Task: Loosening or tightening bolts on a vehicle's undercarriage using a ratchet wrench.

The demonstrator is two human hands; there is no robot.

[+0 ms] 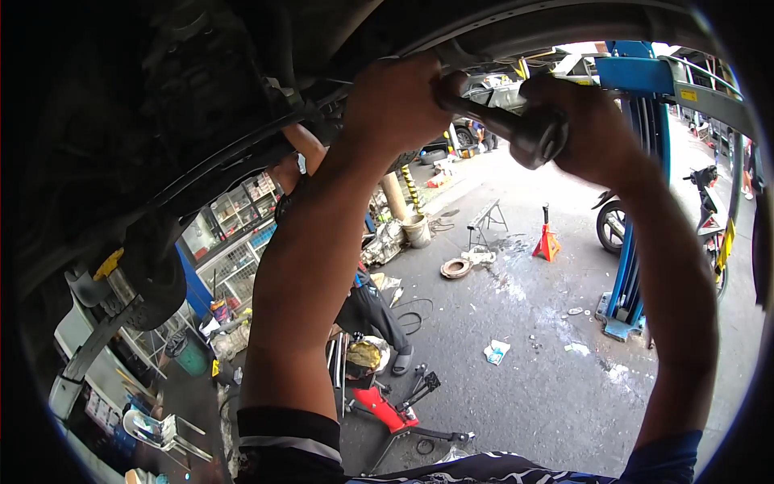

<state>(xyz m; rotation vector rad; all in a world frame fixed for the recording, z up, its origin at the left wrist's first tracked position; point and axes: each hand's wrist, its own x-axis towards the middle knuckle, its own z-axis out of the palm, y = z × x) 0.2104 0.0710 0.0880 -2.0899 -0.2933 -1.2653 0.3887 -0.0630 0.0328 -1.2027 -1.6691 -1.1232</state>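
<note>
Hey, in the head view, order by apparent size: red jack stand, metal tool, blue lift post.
1. Blue lift post
2. Metal tool, enlarged by nearness to the camera
3. Red jack stand

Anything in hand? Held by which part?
A metal tool: the right hand holds its thick, round end. The left hand is at its narrow end; whether it grips there can't be told.

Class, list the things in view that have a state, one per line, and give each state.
Left hand: raised, closed on the tool's narrow end
Right hand: raised, curled around its wide end
Metal tool: held up, slanted
Vehicle: overhead
Blue post: upright
Red stand: upright
Bucket: upright
</note>
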